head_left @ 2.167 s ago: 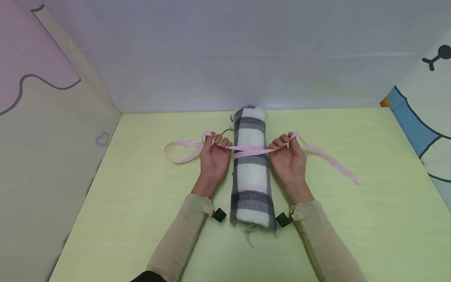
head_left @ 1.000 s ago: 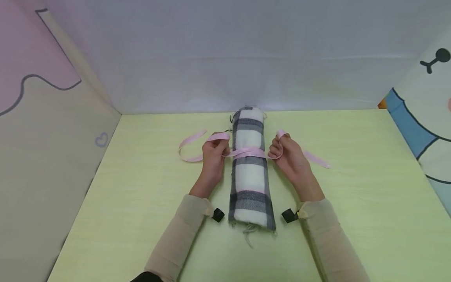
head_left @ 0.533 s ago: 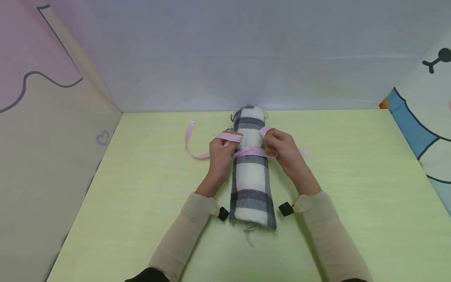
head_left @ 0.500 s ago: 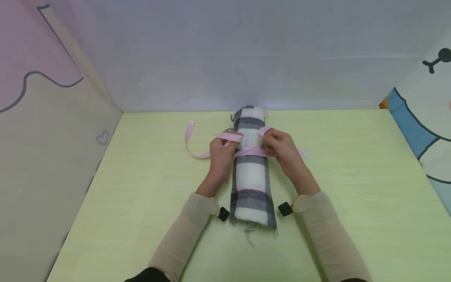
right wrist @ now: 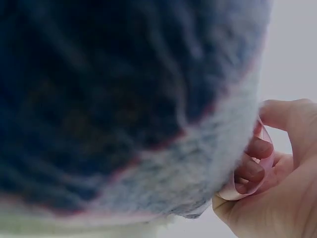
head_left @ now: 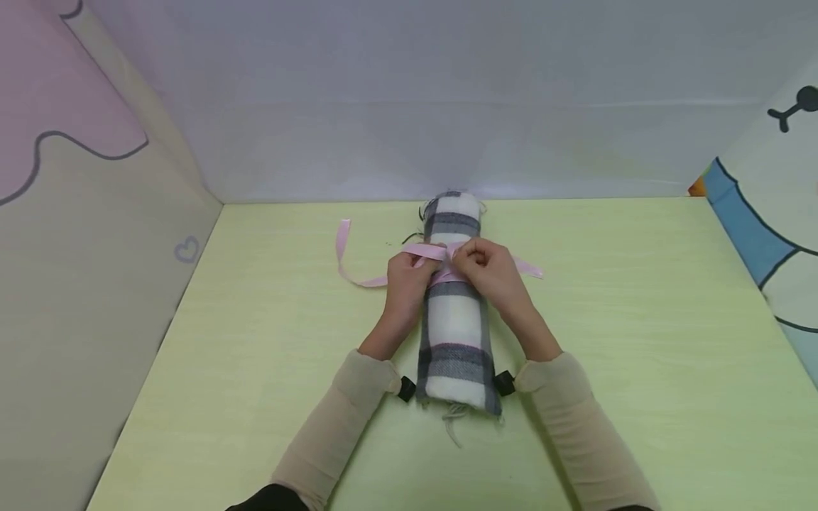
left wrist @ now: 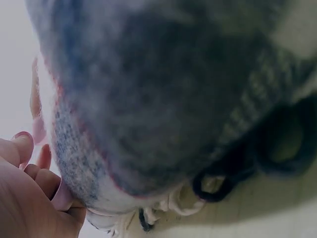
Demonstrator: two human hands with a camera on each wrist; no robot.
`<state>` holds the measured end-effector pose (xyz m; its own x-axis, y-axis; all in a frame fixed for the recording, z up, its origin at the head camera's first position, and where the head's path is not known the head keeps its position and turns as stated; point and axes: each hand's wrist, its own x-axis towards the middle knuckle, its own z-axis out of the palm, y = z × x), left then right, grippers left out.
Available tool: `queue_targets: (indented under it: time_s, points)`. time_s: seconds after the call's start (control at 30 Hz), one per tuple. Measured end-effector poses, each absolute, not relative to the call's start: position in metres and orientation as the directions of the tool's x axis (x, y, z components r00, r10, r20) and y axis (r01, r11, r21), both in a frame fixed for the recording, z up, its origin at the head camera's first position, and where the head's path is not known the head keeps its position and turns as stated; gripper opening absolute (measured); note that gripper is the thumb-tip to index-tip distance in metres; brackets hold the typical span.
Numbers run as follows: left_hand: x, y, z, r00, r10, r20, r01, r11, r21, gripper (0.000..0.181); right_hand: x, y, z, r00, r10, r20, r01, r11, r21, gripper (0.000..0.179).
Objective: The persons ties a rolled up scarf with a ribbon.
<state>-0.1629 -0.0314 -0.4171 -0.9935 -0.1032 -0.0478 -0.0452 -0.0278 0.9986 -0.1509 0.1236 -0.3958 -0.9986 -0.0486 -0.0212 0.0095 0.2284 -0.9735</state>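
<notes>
A rolled plaid scarf [head_left: 456, 319] in grey and white lies lengthwise before me, fringed at its ends. Round its middle runs a pink ribbon [head_left: 424, 250]. My left hand [head_left: 407, 287] pinches a stretch of that ribbon at the roll's left side, and a tail trails out leftward. From the right, my right hand [head_left: 492, 273] pinches another part of it over the top of the roll, its fingertips close to the left hand's. In the right wrist view the ribbon [right wrist: 268, 148] loops through the curled fingers. The crossing under the fingers is partly hidden.
The scarf rests on a pale yellow-green table [head_left: 255, 333]. A whitish panel [head_left: 383, 142] stands behind, with printed side panels left and right. Small black wrist cameras sit near the scarf's lower end; dark fringe loops [left wrist: 218, 186] show in the left wrist view.
Both hands have turned palm-down and come inward over the scarf, the right one farther, bringing the held ribbon parts together. The right ribbon tail has drawn in toward the roll.
</notes>
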Motion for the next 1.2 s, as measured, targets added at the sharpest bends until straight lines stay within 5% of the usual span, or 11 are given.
queue_targets:
  time_s: [0.73,1.2]
  points:
    - [-0.159,-0.031,-0.413,-0.991,-0.119,-0.060,-0.050,-0.083,0.995,0.023,-0.141,0.120,-0.386,-0.996,-0.052,0.069,-0.085,0.474,-0.876,0.014]
    - [-0.157,-0.030,-0.413,-0.987,-0.049,0.153,0.138,0.235,0.962,0.018,-0.141,0.114,-0.372,-0.929,-0.091,0.358,-0.350,0.527,-0.774,0.019]
